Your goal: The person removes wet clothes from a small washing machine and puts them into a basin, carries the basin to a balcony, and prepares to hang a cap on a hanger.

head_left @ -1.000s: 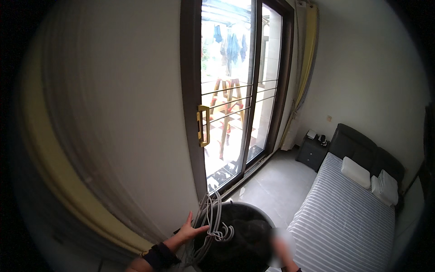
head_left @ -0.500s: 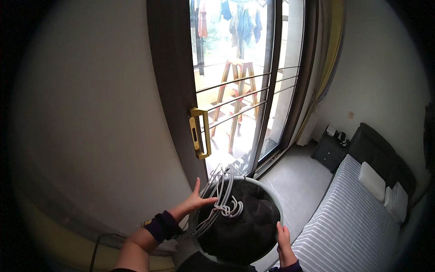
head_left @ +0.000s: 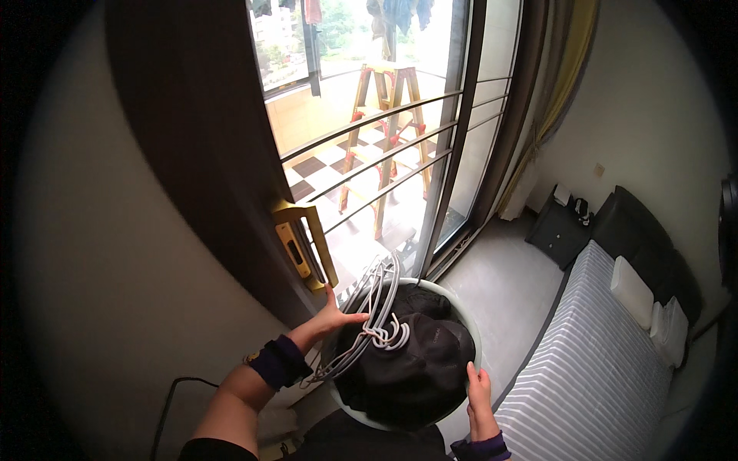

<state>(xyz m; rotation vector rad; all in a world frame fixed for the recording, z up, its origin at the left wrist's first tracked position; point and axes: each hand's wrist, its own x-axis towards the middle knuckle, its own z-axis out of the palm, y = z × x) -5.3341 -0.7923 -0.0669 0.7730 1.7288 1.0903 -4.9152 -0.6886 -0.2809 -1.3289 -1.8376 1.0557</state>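
At lower centre, near the bottom edge of the view, a pale, round, open-topped basin [head_left: 458, 305] filled with crumpled black cloth [head_left: 423, 373]. Over the left side of the cloth, a bundle of thin grey clothes hangers [head_left: 377, 334], hooks toward the middle, long axis slanting from lower left up toward a dark-framed glass sliding door [head_left: 265, 142]. At the bundle and the basin's left side, the left hand [head_left: 327, 319]: spread wide, with thumb over the hangers, forefinger raised, remaining fingers hidden; cannot tell how firmly gripping. At the basin's right rim, the right hand [head_left: 478, 392]: narrow, clasping the edge.

Ahead and to the left, just beyond the raised forefinger, a golden, elongated metal pull handle [head_left: 324, 247] on the door frame, long axis tilted, lower end toward the fingertip. Touching or merely just beside: cannot tell. Much nearer to the left hand than to the right.

Beyond the glass, a yellow stepladder with red fittings [head_left: 391, 123]. To the right, a grey-and-white striped bed [head_left: 592, 361].
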